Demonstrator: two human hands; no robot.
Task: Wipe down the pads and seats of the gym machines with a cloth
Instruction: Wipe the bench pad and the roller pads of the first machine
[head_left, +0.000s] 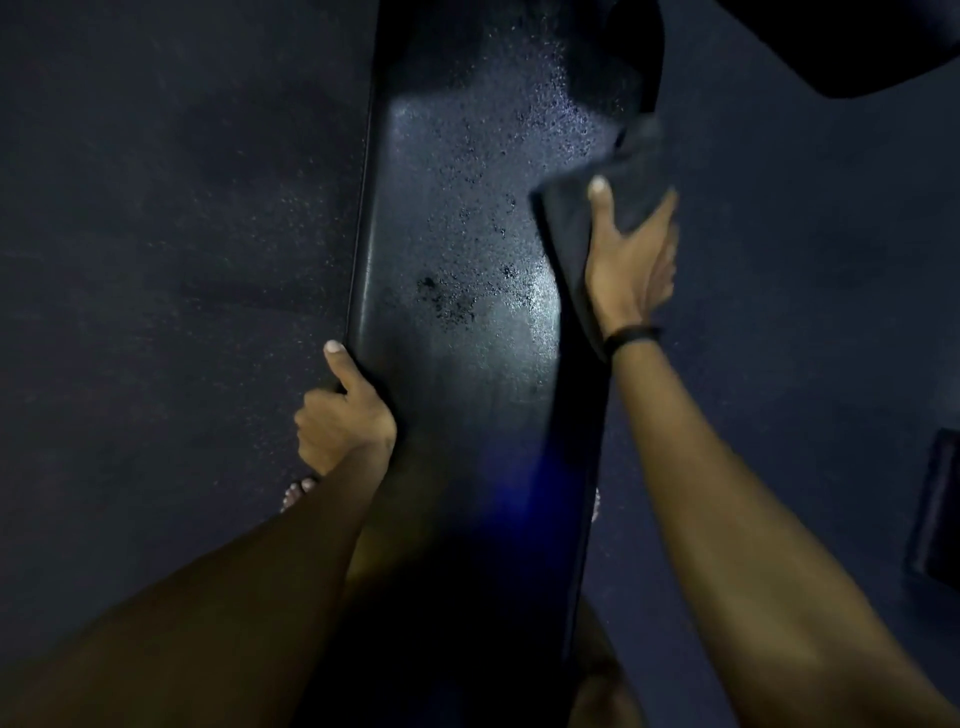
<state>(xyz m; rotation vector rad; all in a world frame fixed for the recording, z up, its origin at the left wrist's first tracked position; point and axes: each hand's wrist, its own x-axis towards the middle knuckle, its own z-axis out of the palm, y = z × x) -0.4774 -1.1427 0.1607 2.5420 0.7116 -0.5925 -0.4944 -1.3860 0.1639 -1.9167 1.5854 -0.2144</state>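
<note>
A long black bench pad (467, 364) runs up the middle of the head view, speckled with wet droplets in its upper half. My right hand (631, 260) grips a dark cloth (571, 223) at the pad's right edge, thumb on top of the cloth, fingers behind it. The cloth hangs down over that edge. My left hand (343, 415) holds the pad's left edge, fingers curled under it and thumb lying along the rim. A black band sits on my right wrist.
Dark speckled rubber floor (182, 234) lies on both sides of the bench. Another dark pad (831, 47) juts in at the top right. A dark box-like object (935, 509) stands at the right edge. My bare toes (298, 493) show below the left hand.
</note>
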